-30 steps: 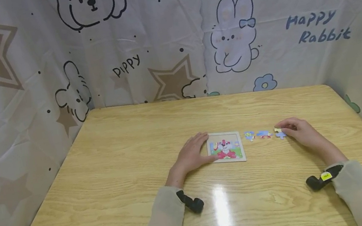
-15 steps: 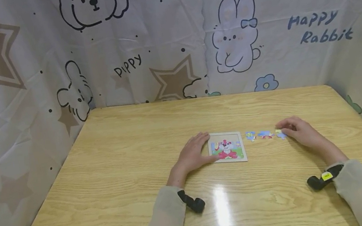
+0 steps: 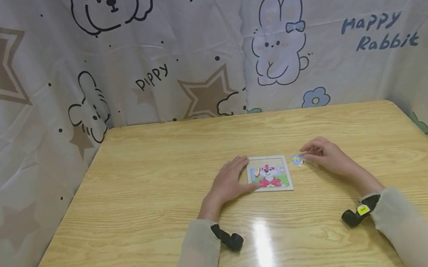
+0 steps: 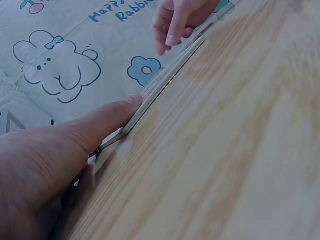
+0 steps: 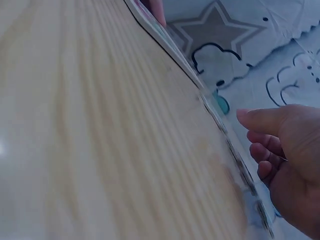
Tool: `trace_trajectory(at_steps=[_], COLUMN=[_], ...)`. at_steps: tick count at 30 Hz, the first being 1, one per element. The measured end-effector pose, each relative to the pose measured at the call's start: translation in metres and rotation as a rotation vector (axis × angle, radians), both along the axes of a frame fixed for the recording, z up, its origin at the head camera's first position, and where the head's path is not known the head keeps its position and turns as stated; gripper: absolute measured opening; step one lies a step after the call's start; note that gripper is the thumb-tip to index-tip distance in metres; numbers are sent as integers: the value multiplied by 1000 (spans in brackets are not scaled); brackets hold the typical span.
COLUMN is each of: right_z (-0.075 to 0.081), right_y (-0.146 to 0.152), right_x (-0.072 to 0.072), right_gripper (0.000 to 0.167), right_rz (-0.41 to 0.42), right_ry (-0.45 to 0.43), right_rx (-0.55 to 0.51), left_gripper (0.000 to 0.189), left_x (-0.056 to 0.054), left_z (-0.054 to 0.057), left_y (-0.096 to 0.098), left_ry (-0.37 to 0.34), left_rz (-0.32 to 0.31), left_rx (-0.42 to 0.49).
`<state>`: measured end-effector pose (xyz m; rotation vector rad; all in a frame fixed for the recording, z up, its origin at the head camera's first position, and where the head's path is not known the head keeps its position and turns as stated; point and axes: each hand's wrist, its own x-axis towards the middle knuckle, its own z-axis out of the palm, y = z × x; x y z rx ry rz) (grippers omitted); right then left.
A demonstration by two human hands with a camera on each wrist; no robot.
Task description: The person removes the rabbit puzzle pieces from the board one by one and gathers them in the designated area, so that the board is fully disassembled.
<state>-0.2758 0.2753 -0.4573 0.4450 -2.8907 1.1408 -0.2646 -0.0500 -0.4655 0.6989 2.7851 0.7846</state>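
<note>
A small framed jigsaw puzzle [image 3: 280,179] with a pink-and-white cartoon animal lies flat on the table, its upper part bare. My left hand [image 3: 227,181] holds it at the left side, fingers at the far left corner and thumb over the near part. In the left wrist view the thumb [image 4: 112,115] rests on the frame's edge. To the right of the frame lies a blue and yellow puzzle piece [image 3: 297,160]. My right hand [image 3: 324,155] hovers over the row of pieces and hides the others from the head view. Its fingers are loosely bent, with nothing visible between them.
The wooden table [image 3: 145,200] extends around the puzzle on all sides. A printed cloth [image 3: 189,30] hangs along its back and both sides. In the right wrist view, the thin edges of pieces [image 5: 242,167] run in a row near the hand.
My right hand has moved left from the rightmost piece toward the frame, covering the middle piece. My left hand stays at the puzzle frame.
</note>
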Motion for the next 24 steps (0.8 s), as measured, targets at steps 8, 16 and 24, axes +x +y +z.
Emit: trace_trajectory(at_steps=[8, 16, 24], right_z=[0, 4, 7], right_y=[-39, -76, -99], right_x=[-7, -8, -9], right_gripper=[23, 25, 24], right_rz=[96, 251, 360], right_ry=[-47, -65, -94], right_rx=[-38, -61, -21], left_gripper=[86, 87, 85], left_x=[0, 1, 0], left_z=[1, 1, 0], left_y=[0, -1, -1], left_ry=[-4, -7, 2], left_rz=[1, 9, 2], left_rx=[-6, -6, 2])
